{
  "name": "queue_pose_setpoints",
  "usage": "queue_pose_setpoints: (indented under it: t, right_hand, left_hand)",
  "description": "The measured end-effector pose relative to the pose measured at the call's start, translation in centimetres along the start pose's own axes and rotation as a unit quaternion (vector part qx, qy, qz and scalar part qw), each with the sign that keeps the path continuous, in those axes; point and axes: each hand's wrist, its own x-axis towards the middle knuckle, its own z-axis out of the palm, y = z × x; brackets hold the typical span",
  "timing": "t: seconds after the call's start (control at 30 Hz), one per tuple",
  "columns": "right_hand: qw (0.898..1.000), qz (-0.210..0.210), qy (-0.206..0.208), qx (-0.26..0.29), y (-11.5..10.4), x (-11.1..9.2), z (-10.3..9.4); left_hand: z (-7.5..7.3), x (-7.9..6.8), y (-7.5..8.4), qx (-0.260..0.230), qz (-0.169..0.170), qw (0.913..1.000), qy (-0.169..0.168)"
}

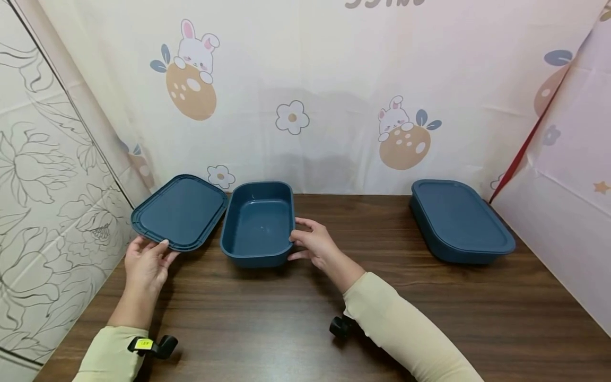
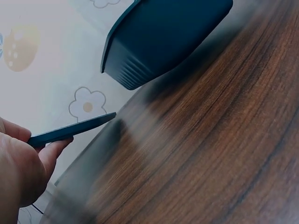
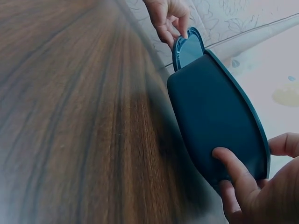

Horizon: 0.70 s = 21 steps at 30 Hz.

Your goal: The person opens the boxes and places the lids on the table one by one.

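Note:
My left hand [image 1: 147, 265] pinches the near edge of a flat blue lid [image 1: 181, 212], thumb on top and fingers beneath. In the left wrist view the lid [image 2: 74, 131] appears edge-on, raised off the table. My right hand [image 1: 315, 241] grips the right wall of an open blue food container [image 1: 258, 262], with the thumb at the rim and fingers on the outside. The container's inside is bare. In the right wrist view, fingertips press the outer side of the container [image 3: 210, 107], and the lid [image 3: 190, 49] shows beyond it.
A second blue container with its lid on [image 1: 460, 217] stands at the right of the brown wooden table [image 1: 267, 323]. A patterned curtain [image 1: 334, 148] hangs behind the table, and a flower-patterned panel [image 1: 52, 201] borders the left side.

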Motion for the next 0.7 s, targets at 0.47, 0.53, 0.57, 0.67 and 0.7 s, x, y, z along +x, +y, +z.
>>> queue_pose_setpoints:
  t: [0.47,0.53,0.57,0.67,0.7]
  right_hand:
    - [1.000,0.008,0.013,0.007,0.5,2.3,1.6]
    - [1.000,0.010,0.011,0.008,0.7,2.7,1.6]
    - [1.000,0.010,0.010,0.009,0.8,2.8,1.6]
    - [1.000,0.010,0.007,0.008,1.0,3.2,1.7]
    - [1.000,0.009,0.007,0.007,1.1,3.2,1.7]
  left_hand:
    - [-0.1,0.9,-0.3,-0.017,-0.034,0.9985,0.039]
    - [-0.1,0.9,-0.4,-0.013,-0.038,0.9979,0.050]
    - [-0.1,1.0,-0.4,-0.009,-0.040,0.9976,0.056]
    - [0.1,1.1,-0.6,0.017,-0.045,0.9959,0.076]
    - [0.1,1.1,-0.7,0.029,-0.046,0.9952,0.082]
